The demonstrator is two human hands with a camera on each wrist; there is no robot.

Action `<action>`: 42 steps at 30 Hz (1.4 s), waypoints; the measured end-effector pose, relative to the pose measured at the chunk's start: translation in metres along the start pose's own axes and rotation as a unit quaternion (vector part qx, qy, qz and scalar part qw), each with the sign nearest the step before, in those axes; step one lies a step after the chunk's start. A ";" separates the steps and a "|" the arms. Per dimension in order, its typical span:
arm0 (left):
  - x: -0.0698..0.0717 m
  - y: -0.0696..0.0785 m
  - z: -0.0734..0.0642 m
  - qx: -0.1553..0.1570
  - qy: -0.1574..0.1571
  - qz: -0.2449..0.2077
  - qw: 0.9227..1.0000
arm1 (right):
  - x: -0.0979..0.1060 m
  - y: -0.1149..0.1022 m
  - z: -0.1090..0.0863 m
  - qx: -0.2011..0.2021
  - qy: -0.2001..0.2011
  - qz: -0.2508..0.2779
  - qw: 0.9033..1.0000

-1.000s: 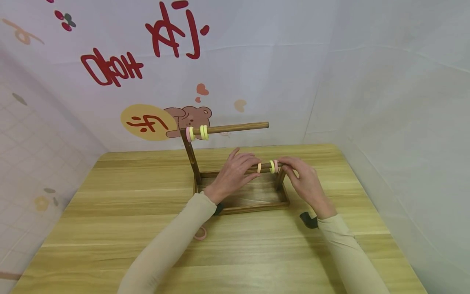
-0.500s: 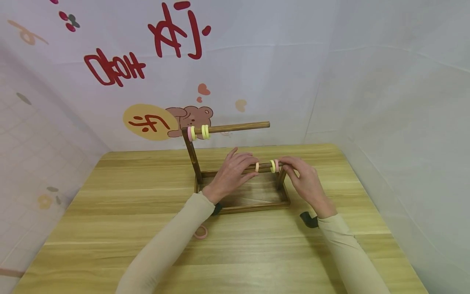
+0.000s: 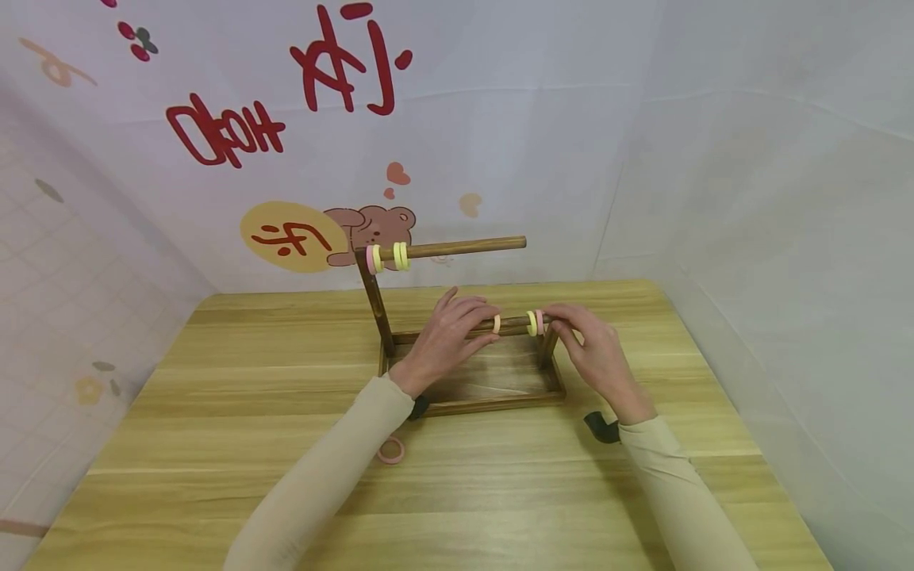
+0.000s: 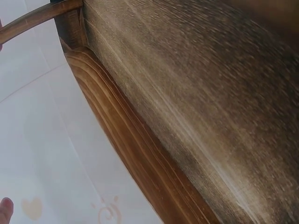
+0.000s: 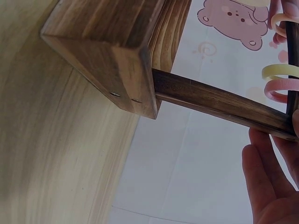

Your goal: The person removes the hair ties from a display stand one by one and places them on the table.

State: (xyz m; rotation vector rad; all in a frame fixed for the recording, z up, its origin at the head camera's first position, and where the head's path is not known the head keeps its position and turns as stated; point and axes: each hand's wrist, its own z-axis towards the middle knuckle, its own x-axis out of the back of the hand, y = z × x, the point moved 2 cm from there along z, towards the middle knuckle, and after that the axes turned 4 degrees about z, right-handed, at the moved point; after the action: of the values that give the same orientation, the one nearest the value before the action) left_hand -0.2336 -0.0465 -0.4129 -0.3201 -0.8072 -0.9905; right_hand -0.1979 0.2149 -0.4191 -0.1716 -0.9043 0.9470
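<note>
A dark wooden rack (image 3: 373, 297) with two horizontal rods stands on the table. My left hand (image 3: 448, 335) pinches a peach ring (image 3: 497, 323) that encircles the lower rod (image 3: 516, 322). To its right on that rod sit a yellow ring (image 3: 531, 323) and a pink ring (image 3: 539, 321), close together. My right hand (image 3: 596, 349) grips the rack at the rod's right end, where it meets the short post (image 5: 219, 100). The left wrist view shows mostly the rack's base board (image 4: 196, 93), with the peach ring out of sight.
Higher up, the upper rod (image 3: 464, 247) carries one pink and several yellow rings near its left post. A loose pink ring (image 3: 390, 451) lies on the table (image 3: 500, 492) beside the left forearm. Dark objects (image 3: 601, 427) show by the wrists. Printed cloth hangs behind.
My left hand has slid the peach ring a little left along the lower rod, widening its gap to the yellow ring. My right hand stays at the rod's end.
</note>
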 end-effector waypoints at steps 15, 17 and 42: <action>0.007 -0.002 -0.006 0.012 -0.006 -0.010 1.000 | 0.000 0.001 -0.001 0.008 0.004 -0.002 1.000; 0.008 -0.002 -0.007 0.014 -0.010 -0.012 1.000 | 0.000 0.001 -0.001 0.008 0.004 0.000 1.000; 0.012 -0.008 -0.013 0.023 -0.004 -0.033 0.999 | -0.001 0.003 -0.001 0.019 0.016 0.002 1.000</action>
State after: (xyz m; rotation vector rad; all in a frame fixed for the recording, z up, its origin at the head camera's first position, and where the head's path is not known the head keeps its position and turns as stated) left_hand -0.2305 -0.0658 -0.4139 -0.2596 -0.8513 -1.0311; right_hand -0.1989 0.2165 -0.4220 -0.1562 -0.8571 0.9626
